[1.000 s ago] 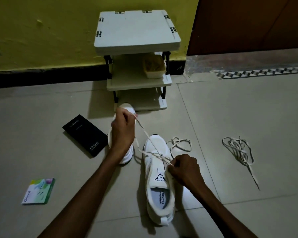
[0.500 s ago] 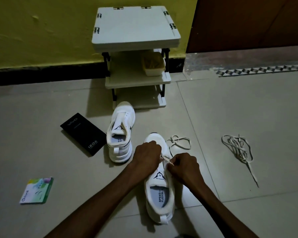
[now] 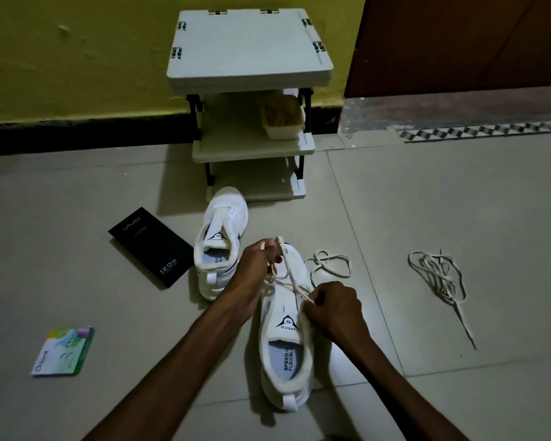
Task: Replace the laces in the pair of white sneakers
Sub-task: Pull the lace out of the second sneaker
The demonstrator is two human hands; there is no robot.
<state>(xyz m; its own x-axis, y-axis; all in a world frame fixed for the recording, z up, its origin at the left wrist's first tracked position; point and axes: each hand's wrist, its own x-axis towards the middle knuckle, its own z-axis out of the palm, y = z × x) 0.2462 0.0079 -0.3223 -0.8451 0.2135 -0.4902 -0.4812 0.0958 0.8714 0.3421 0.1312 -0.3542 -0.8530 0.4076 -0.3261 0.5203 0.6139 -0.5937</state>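
Pinching lace [image 3: 289,265] in both hands: left hand [image 3: 255,270] curled round raised strand over toe of near sneaker [image 3: 287,354]; right hand [image 3: 334,308] nipping strand at right-side eyelets beside tongue; likely best to draw slack slowly, keep strand flat, hold shoe steady; far sneaker [image 3: 220,246] shows no lace, just left; spare laces [image 3: 439,276] lie well right on tiled floor [image 3: 458,202].

Far sneaker [image 3: 223,243] and near sneaker [image 3: 287,361]: both white, black triangle logo on the tongue. The lace [image 3: 295,272] and the loose laces [image 3: 436,275] are cream. White rack [image 3: 248,49] with black legs, yellow wall [image 3: 77,58] and black skirting [image 3: 77,138] behind it. Left of the rack there's a black box [image 3: 151,246] with grey lettering and a green-and-white card [image 3: 64,351]. Right of it, a brown door [image 3: 458,43] and a black-white checker strip [image 3: 484,133].
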